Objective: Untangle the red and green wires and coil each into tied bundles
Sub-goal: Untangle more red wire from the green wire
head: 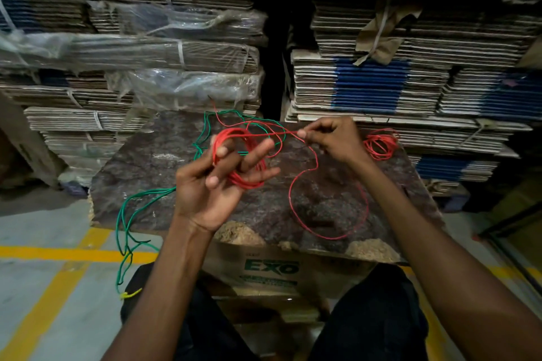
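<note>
A red wire coil [245, 155] is looped around the fingers of my left hand [217, 184], held above the dark board [164, 184]. My right hand [331, 141] pinches the red wire's running strand [293, 133] to the right of the coil. From there the loose red wire [328, 236] curves down in a wide loop on the board. A green wire [129, 223] runs behind the coil, across the board and hangs off its left edge toward the floor. A second small red coil [381, 145] lies at the board's far right.
The board rests on a cardboard box [272, 269] marked EXO between my knees. Tall stacks of flattened cartons [381, 82] rise close behind. The grey floor [44, 302] with yellow lines lies to the left.
</note>
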`<move>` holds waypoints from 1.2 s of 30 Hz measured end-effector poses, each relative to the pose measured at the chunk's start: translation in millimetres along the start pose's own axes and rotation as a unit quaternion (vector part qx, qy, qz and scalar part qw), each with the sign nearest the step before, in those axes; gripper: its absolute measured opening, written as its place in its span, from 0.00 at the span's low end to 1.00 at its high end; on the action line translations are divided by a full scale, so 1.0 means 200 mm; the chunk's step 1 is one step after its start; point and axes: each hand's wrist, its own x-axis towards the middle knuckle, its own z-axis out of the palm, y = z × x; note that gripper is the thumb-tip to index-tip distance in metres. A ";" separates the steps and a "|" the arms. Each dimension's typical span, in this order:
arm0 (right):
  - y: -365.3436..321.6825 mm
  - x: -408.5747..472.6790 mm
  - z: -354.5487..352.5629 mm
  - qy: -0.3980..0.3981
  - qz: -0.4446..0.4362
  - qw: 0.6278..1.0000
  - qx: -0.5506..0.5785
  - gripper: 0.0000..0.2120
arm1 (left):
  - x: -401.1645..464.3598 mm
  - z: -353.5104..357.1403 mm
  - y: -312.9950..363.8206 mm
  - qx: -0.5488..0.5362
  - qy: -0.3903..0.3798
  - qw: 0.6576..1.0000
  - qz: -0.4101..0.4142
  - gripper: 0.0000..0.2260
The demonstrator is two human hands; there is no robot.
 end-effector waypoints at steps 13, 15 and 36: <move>-0.03 -0.36 0.16 -0.280 0.106 0.954 -0.022 0.09 | 0.20 -0.03 0.13 0.179 0.131 0.966 0.133 0.08; -0.07 -0.39 0.13 -0.296 0.107 0.949 -0.011 0.10 | 0.22 -0.05 0.13 0.201 0.183 0.950 0.153 0.11; -0.26 -0.42 -0.20 -0.302 0.007 0.950 -0.078 0.11 | 0.24 -0.17 -0.01 0.898 0.059 0.436 0.019 0.12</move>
